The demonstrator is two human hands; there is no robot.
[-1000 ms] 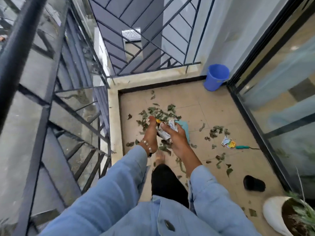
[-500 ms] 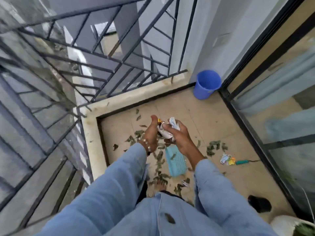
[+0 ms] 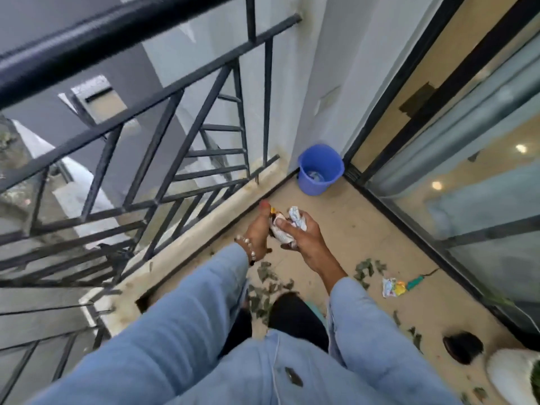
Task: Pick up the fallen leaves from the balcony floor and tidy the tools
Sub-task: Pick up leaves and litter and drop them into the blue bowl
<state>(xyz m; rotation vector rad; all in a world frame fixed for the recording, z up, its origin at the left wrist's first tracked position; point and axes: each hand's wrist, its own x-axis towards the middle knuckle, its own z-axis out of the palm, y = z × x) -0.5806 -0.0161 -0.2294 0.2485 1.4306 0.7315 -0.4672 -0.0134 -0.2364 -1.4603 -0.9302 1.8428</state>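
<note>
Both hands are up in front of the person, approx. centre of view. The right hand point(image 3: 304, 239) has its fingers curled round a wad of crumpled paper point(image 3: 287, 229), thumb pressed on top. The left hand point(image 3: 258, 232) cups the wad from the 9 o'clock side, thumb up; whether it grips leaves too can't be told. A blue bucket point(image 3: 320, 169) sits at 12 o'clock in the corner, w/ something pale inside.

The leaves point(image 3: 268, 290) lie scattered on the floor point(image 3: 365, 229) at 6 o'clock of the hands, and a 2nd patch point(image 3: 368, 268) at 4 o'clock, near a wrapper point(image 3: 393, 287) and a green-handled tool point(image 3: 416, 282).

Probably: leaves are light, limp and thin, likely to slip from a loose pinch, so scooping in bunches suits better. The tool looks stiff; its handle is the place to hold.
</note>
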